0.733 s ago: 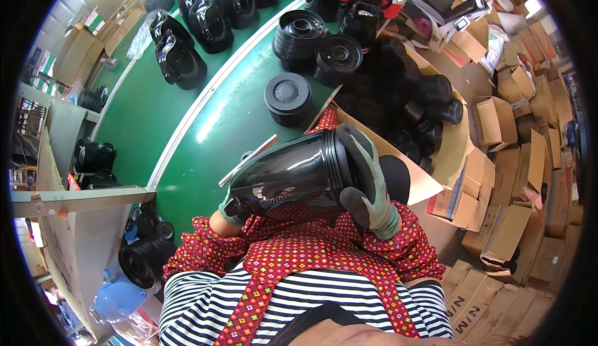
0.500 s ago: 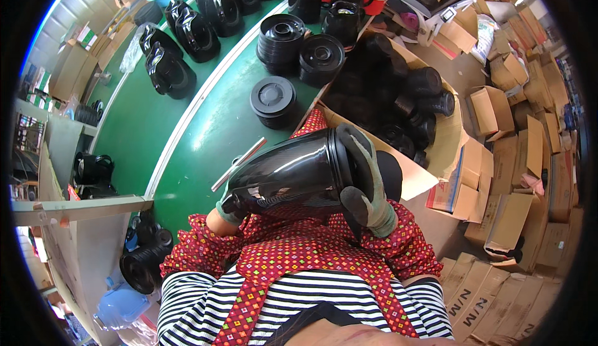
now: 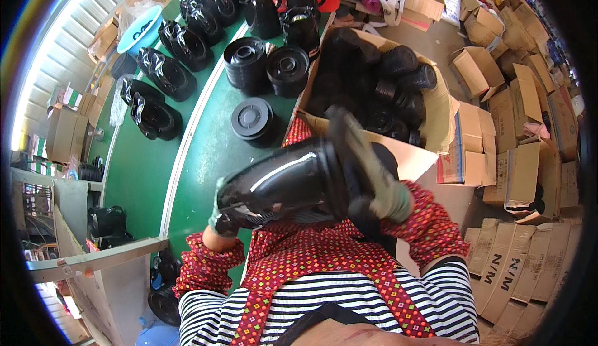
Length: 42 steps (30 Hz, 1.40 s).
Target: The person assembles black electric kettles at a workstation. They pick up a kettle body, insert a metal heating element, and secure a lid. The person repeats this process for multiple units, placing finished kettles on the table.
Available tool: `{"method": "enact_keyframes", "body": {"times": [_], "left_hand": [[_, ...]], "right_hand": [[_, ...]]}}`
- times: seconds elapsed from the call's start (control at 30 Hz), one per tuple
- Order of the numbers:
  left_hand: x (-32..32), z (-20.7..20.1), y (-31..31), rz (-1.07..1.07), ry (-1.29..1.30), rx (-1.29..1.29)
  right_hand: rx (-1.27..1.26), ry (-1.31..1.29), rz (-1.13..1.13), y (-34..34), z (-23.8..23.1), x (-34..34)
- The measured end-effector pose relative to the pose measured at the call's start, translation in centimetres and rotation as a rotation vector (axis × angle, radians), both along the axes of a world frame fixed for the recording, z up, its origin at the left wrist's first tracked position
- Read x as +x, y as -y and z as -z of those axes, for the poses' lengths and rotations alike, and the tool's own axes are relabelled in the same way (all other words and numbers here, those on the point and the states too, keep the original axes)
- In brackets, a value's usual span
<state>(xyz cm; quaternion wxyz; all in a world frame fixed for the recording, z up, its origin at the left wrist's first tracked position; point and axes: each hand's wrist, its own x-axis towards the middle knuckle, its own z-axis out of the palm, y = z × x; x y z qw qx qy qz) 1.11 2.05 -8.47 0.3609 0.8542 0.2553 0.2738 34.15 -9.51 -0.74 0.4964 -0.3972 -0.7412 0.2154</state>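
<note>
A glossy black jug (image 3: 280,181) lies on its side across my lap, its narrow end to the left and its base to the right. My left hand (image 3: 218,206), in a pale green glove, is closed round the narrow end; most of its fingers are hidden behind the jug. At the base end, my right hand (image 3: 367,171) is gripping the black rim, its dark-palmed glove smeared by motion. Just beyond the jug, a stack of round black lids (image 3: 253,120) stands on the green table (image 3: 205,140).
More black jugs (image 3: 165,75) stand in rows at the far left. Two stacks of black rings (image 3: 245,65) sit behind the lids. An open carton (image 3: 443,121) of black parts is on the right, with cardboard boxes (image 3: 473,140) beyond. A blue basin (image 3: 141,29) stands at the back left.
The view has shifted, and the jug sits slightly lower in it. My right hand has turned at the base and is now blurred. The thin metal strip near my left hand is out of sight.
</note>
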Motion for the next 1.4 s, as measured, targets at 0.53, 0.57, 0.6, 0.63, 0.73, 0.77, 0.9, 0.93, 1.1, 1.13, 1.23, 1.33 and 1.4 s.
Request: {"method": "enact_keyframes", "body": {"times": [0.53, 0.57, 0.6, 0.63, 0.73, 0.77, 0.9, 0.93, 1.1, 1.13, 1.23, 1.33, 1.4], "left_hand": [[2.7, -5.3, 0.9, -0.055, 0.56, -0.543], [3.0, -7.7, 1.0, -0.097, 0.383, -0.133], [3.5, -10.4, 1.0, -0.129, 0.206, 0.264], [3.1, -12.2, 0.1, 0.046, -0.007, 0.345], [3.1, -10.9, 0.5, -0.003, 0.169, 0.326], [3.1, -11.6, 0.6, -0.056, 0.13, 0.154], [1.4, -1.8, 0.0, 0.119, 0.367, -0.676], [2.1, -2.5, 0.6, 0.062, 0.401, -0.692], [4.1, -9.4, -1.4, -0.044, 0.063, 0.121], [4.0, -9.6, -1.3, -0.079, 0.065, 0.181], [2.9, -7.9, -1.6, 0.027, 0.259, -0.092], [2.2, -1.8, -0.6, 0.28, 0.403, -0.75], [3.9, -0.9, 0.9, 0.344, 0.168, -0.405]], "right_hand": [[-0.003, -0.537, -0.086, 1.5, 2.0, -4.2], [-0.26, -0.72, -0.093, 1.4, 2.3, -3.9], [-0.524, -0.892, -0.085, 1.3, 2.4, -3.2], [-0.785, -1.066, -0.088, 0.9, 2.2, -3.1], [-1.009, -1.313, -0.119, 1.2, -0.3, -3.7], [-0.925, -1.195, -0.015, 1.7, -3.9, -5.1], [0.077, -0.443, -0.034, 1.8, 0.4, -3.8], [0.174, -0.281, -0.011, 1.6, 0.5, -3.6], [-0.434, -1.203, -0.06, 0.9, 5.3, -3.4], [-0.444, -1.106, -0.023, 0.8, 4.9, -3.6], [-0.423, -0.831, 0.069, 1.7, 0.8, -4.8], [0.01, -0.216, 0.015, 1.8, -0.6, -3.0], [0.229, 0.136, -0.03, 1.4, -2.4, -1.5]]}}
